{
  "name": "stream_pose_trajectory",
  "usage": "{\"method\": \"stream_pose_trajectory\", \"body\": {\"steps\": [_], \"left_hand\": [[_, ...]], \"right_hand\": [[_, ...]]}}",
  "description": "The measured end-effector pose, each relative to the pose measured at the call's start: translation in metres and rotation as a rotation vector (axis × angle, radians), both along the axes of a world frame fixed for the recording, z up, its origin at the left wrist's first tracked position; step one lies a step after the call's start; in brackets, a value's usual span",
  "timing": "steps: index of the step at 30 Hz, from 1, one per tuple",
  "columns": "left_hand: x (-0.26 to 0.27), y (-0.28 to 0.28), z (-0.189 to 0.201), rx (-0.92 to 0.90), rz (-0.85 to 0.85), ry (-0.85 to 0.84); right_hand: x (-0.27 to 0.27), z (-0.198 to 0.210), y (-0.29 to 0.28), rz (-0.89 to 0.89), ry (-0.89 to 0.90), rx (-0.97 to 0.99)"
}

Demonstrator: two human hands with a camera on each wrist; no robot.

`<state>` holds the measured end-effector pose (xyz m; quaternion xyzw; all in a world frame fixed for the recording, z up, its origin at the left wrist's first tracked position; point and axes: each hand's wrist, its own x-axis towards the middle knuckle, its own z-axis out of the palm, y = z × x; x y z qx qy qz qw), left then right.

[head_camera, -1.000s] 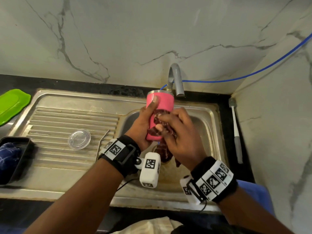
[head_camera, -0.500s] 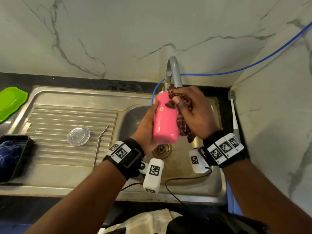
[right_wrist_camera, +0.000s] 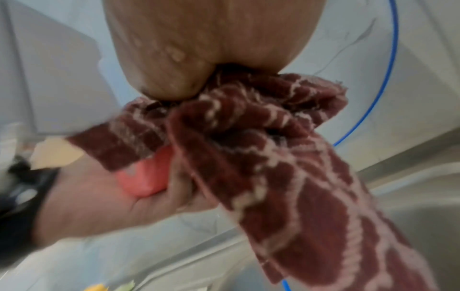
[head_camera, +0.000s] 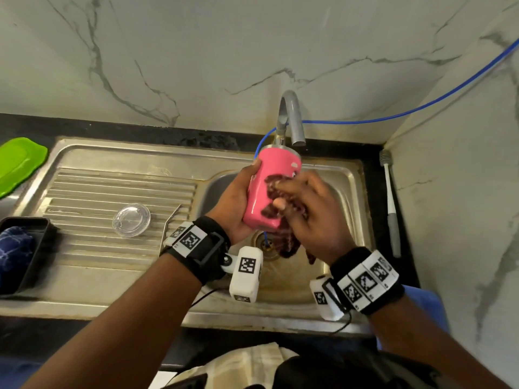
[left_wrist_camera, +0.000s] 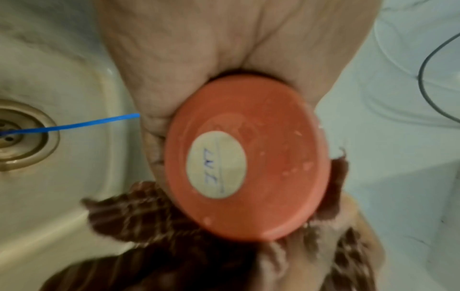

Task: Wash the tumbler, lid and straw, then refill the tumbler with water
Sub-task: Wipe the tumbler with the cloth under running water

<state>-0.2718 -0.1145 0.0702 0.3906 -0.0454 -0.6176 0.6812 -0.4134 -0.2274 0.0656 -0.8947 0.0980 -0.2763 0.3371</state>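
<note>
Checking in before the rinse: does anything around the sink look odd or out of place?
One oddity: a thin blue tube runs along the wall, drops behind the pink tumbler and ends in the sink drain. The lid and straw lie on the drainboard, nothing spilled.

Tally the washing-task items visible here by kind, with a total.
Pink metal-rimmed tumbler: 1
Clear round plastic lid: 1
Bent metal straw: 1
Maroon checked cloth: 1
Grey-handled white bottle brush: 1
Total: 5

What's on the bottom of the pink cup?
The pink tumbler has a round white sticker with blue writing on its base. The left hand grips it, and a maroon checked cloth covers its lower edge.
</note>
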Motion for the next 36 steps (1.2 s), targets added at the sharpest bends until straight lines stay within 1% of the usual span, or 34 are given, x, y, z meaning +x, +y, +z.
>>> {"method": "stream_pose_trajectory", "body": {"steps": [2, 4, 7, 9, 11, 15, 19, 22, 25, 27, 31, 33, 36], "left_hand": [[-0.007, -0.002, -0.001, -0.022, 0.002, -0.025], [-0.012, -0.004, -0.001, -0.032, -0.006, -0.017], [-0.010, -0.004, 0.001, -0.049, -0.001, -0.036], [-0.005, -0.005, 0.005, -0.068, 0.013, -0.057], [-0.001, -0.006, 0.009, -0.078, 0.036, -0.052], [0.006, -0.002, 0.008, -0.040, 0.065, 0.003], [0.002, -0.003, 0.004, -0.065, 0.058, 0.068], [-0.001, -0.004, 0.005, -0.076, 0.032, 0.049], [-0.001, -0.003, 0.002, -0.044, -0.007, -0.015], [-0.001, -0.006, 0.002, -0.037, -0.024, -0.034], [-0.003, -0.011, 0.012, 0.007, 0.031, -0.099], [0.000, -0.011, 0.011, 0.031, 0.038, -0.111], [0.007, -0.010, 0.010, 0.043, 0.026, -0.032]], "right_hand": [[0.009, 0.006, -0.014, -0.105, -0.035, 0.042], [0.017, 0.014, -0.027, -0.184, -0.035, 0.034], [0.018, 0.021, -0.032, -0.207, -0.054, -0.065], [0.014, 0.020, -0.023, -0.211, -0.089, -0.069], [0.009, 0.011, -0.005, -0.182, -0.098, -0.026], [0.000, -0.006, 0.025, -0.074, -0.086, 0.035], [-0.002, 0.001, 0.012, 0.002, -0.079, 0.020], [0.006, 0.010, -0.013, -0.050, -0.107, 0.053], [0.015, 0.022, -0.034, -0.167, -0.076, 0.038], [0.019, 0.026, -0.038, -0.198, -0.048, 0.004], [0.020, 0.016, -0.020, -0.173, -0.012, -0.005], [0.017, 0.009, -0.006, -0.124, 0.003, 0.000], [0.005, -0.003, 0.012, -0.025, -0.008, 0.044]]}}
